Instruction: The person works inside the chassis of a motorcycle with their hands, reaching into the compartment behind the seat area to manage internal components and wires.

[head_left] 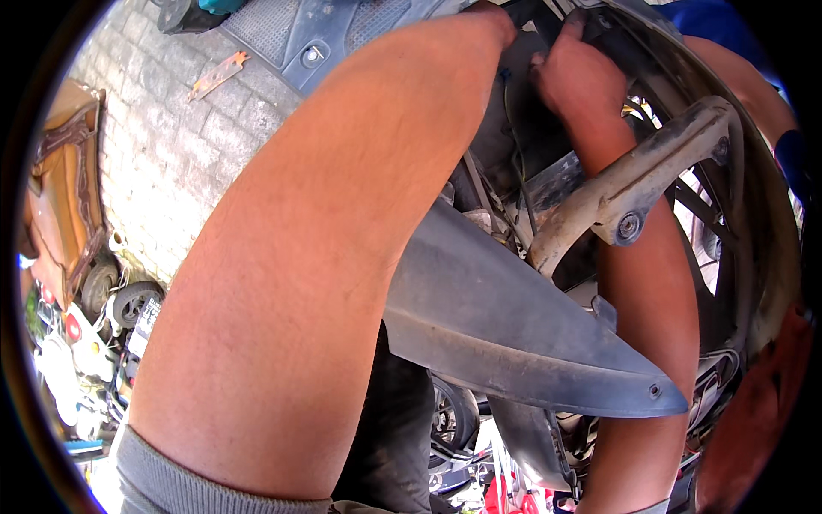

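My left arm crosses the picture from the lower left to the top. My left hand [495, 19] reaches the dark inside of a dusty scooter body; its fingers are hidden. Across from it, my right hand [586, 79] is bent in the same dark recess. One finger points up and the thumb lies to the left, closed about a dark part I cannot make out. Thin black wiring [518, 154] hangs below the hands. My right forearm passes behind a dirty curved tube [638, 176] with a bolt and beside a pointed grey plastic panel [505, 317].
A grey textured plastic floorboard [351, 38] lies on the paving [171, 128] at top left. Near it is an orange-white strip [217, 74]. Brown furniture [68, 197] and small wheels [133, 301] stand far left. At right, another person's arm [745, 77] adjoins the body.
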`<action>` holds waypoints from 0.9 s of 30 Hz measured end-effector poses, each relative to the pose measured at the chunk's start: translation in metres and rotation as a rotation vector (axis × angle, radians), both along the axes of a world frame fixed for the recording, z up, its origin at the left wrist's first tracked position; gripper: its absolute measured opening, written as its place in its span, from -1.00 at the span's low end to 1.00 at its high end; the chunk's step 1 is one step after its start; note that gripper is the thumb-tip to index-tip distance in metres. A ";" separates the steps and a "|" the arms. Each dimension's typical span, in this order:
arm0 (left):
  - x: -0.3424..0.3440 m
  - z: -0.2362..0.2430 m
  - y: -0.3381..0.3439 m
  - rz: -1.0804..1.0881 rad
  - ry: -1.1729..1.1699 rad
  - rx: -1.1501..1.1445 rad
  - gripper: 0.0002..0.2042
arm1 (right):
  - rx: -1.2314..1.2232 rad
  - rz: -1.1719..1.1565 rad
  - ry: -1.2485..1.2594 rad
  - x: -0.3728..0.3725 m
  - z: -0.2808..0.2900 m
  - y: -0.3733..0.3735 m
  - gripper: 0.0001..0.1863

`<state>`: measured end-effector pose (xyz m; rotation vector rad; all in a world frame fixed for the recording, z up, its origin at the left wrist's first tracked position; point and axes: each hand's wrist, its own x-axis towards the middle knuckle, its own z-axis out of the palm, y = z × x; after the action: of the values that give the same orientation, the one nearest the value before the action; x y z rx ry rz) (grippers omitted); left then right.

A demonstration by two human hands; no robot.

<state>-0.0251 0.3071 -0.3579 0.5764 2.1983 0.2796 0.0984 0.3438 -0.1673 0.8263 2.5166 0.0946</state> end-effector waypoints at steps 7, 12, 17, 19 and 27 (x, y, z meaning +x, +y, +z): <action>0.001 -0.006 -0.002 0.045 -0.016 0.054 -0.64 | -0.141 0.015 0.478 0.048 -0.003 0.020 -0.53; 0.004 0.006 -0.006 0.034 0.061 0.042 -0.67 | -0.203 0.085 0.263 0.074 -0.027 0.006 -0.55; 0.001 0.003 -0.007 0.038 0.037 0.041 -0.67 | -0.192 0.147 0.163 0.089 -0.029 -0.007 -0.53; 0.001 0.003 -0.007 0.025 0.018 0.038 -0.66 | -0.197 0.126 0.232 0.081 -0.030 -0.006 -0.51; 0.000 0.008 0.001 -0.071 0.047 0.015 -0.61 | -0.247 0.034 0.443 0.032 -0.026 0.016 -0.16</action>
<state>-0.0251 0.3083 -0.3502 0.6735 2.2171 0.2476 0.1303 0.3598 -0.1937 0.7678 2.8710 -0.4252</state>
